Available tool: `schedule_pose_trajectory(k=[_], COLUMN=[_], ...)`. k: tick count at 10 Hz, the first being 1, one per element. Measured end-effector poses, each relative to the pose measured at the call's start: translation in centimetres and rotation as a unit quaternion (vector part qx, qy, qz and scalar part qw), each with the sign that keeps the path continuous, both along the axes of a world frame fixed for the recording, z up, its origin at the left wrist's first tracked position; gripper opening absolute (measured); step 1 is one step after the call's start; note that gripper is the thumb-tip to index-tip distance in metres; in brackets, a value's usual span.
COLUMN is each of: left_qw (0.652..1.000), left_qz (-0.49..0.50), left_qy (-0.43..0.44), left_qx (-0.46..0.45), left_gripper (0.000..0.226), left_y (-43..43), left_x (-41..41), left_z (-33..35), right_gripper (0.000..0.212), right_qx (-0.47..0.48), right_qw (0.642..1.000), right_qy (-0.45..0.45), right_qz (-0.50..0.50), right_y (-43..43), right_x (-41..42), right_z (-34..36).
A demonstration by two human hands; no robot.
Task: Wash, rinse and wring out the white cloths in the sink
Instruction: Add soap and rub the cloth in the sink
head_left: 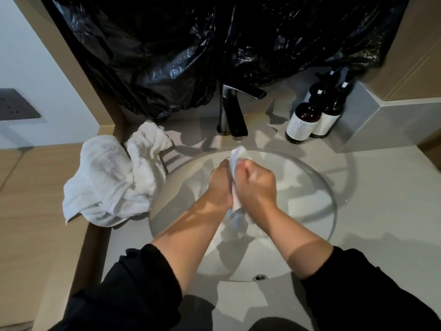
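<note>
Both hands are wrapped tight around 1 cloth (236,156) over the middle of the sink (332,199). The left hand (220,185) and right hand (256,187) are pressed close together, fingers curled around the twisted roll. This looks like the wringing step.

The roll's long axis runs from the back of the counter (381,211) toward its front edge. Its upper end pokes out above the knuckles and points at the tap (232,115). Its loose tail hangs below the wrists, pointing down into the bowl on the person's side.

What could go wrong:
- Squeezed water may run down the bare forearms into the black sleeves (133,283), since the arms slope down from the hands.
- The 2 fists sit so close that a hard twist has little length to work on. The wet roll could slip out and drop into the bowl.
- The pile (112,182) of other white cloths sits at the counter's left edge, partly hanging over it. A knock from the left elbow, or its own wet weight, could drag it to the floor.
- A flick of the tail could spray the 2 bottles (304,123) in the back right corner.

I can't tell from here whether the tap is running, as no stream shows.
</note>
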State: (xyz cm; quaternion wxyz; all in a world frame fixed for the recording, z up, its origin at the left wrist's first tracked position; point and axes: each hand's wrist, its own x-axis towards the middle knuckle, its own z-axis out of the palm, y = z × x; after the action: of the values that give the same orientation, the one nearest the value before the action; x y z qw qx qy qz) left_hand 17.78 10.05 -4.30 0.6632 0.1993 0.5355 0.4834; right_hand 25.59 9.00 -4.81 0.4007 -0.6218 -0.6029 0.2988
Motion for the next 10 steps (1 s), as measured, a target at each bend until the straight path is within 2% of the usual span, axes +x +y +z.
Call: schedule_pose_trajectory(k=[1,2,3,4,5,6,7,8,9,10], left_qw=[0.996,0.988,0.968,0.824,0.678,0.608,0.638,0.802,0.932,0.962], left_qz=[-0.065,-0.079,-0.095,-0.268,-0.471,-0.609,-0.622,-0.514,-0.356,-0.270], left_qy=[0.061,0.134,0.223,0.470,0.539,0.501,0.450,0.299,0.060,0.019], left_qx=[-0.006,0.014,0.062,0.171,0.165,0.097,0.062,0.059,0.007,-0.019], left_gripper=[0.033,0.025,0.019,0.037,0.054,0.055,0.043,0.031,0.030,0.075], left_y=[0.3,1.1,2.1,2.3,2.2,0.8,0.1,0.2,-0.4,-0.2], left_x=[-0.5,-2.3,-4.6,-5.9,-6.5,-6.8,-6.5,-8.2,-8.2,-6.5], left_z=[0.3,1.1,1.3,3.7,3.2,1.7,0.4,0.0,-0.1,-0.3], right_gripper=[0.048,0.044,0.051,0.069,0.092,0.082,0.077,0.071,0.059,0.049], right_qx=[-0.030,-0.204,-0.396,-0.499,-0.450,-0.391,-0.379,-0.441,-0.392,-0.154], right_qw=[0.999,0.974,0.879,0.780,0.721,0.790,0.806,0.795,0.873,0.982], right_qy=[-0.004,0.023,0.132,0.025,-0.186,-0.108,0.042,0.184,0.158,-0.107], right_qz=[0.016,0.092,0.230,0.376,0.493,0.460,0.451,0.374,0.244,0.024], right_y=[2.2,4.3,3.5,3.6,3.7,4.6,5.0,4.9,4.7,3.3], right_x=[1.3,5.2,8.1,10.6,11.3,12.2,12.1,11.2,10.4,8.9], right_z=[-0.5,-0.6,-0.8,-1.7,-0.8,0.5,2.0,2.3,2.0,1.7])
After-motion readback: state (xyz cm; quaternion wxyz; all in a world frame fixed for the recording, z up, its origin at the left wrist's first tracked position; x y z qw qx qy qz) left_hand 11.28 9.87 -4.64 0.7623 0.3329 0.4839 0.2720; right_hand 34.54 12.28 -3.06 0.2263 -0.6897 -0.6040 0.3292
